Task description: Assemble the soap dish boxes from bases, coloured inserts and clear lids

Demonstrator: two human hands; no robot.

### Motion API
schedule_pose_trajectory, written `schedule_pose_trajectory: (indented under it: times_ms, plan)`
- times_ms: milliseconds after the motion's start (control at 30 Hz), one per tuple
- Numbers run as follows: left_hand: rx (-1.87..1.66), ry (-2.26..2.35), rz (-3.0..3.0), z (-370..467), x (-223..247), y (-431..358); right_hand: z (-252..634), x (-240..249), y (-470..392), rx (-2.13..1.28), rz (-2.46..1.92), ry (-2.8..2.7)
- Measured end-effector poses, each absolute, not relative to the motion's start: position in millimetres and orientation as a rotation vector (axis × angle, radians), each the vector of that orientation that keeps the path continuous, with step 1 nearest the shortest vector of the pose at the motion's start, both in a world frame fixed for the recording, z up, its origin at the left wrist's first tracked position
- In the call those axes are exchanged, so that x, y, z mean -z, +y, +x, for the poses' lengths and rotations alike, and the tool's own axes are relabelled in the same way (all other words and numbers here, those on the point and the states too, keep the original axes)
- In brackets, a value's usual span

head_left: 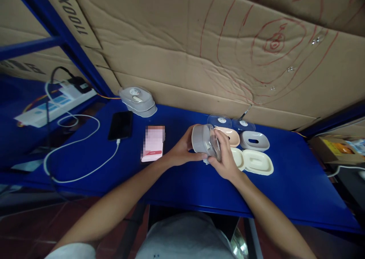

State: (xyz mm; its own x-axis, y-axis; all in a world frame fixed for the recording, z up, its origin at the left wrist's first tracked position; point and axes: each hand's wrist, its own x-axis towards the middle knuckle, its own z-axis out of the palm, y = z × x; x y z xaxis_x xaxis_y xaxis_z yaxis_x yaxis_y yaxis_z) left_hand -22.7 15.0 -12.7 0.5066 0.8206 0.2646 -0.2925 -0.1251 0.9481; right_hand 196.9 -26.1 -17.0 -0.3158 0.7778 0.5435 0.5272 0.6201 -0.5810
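Both forearms reach in from the lower corners of the view and slant inward, so that the hands meet over the blue table (182, 188) in front of the person's body. The left hand (182, 150) is partly closed, its thumb stretched along the near lower edge of a grey container (199, 139) and its fingers curled about the far left side; some of those fingers are hidden behind it. The right hand (225, 158) bends round the other end, fingers laid over the clear cover (211, 137) and thumb folded in beneath, close to the left thumb's tip. Both hands thus have hold of the container, which is tilted and held above the table, its grey end turned towards the left palm. The left wrist is nearly in line with its forearm, while the right forearm angles up leftward into the grip. Just beyond the right hand lie a peach tray (234, 137), a grey tray (264, 142) and two cream dishes (259, 162), with two clear lids (219, 121) behind them. Left of the left hand is a lit phone (154, 143), apart from its fingers.
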Motion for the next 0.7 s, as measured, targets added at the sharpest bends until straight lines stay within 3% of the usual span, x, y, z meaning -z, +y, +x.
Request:
schedule_pose_trajectory:
  times_ms: [300,533,700]
  plan:
    - [-0.952,0.670,1.594,-35.3,3.6,21.2,192.2,16.3,-24.7,-0.484,-1.077,-2.124]
    - [-1.150,1.139,1.809,-53.5,9.0,56.1,240.7,-18.1,-15.1,-0.378,-1.238,-2.266]
    - [-1.030,1.450,2.066,-64.3,24.6,68.6,278.6,-31.2,-17.4,-0.572,-1.397,-2.329]
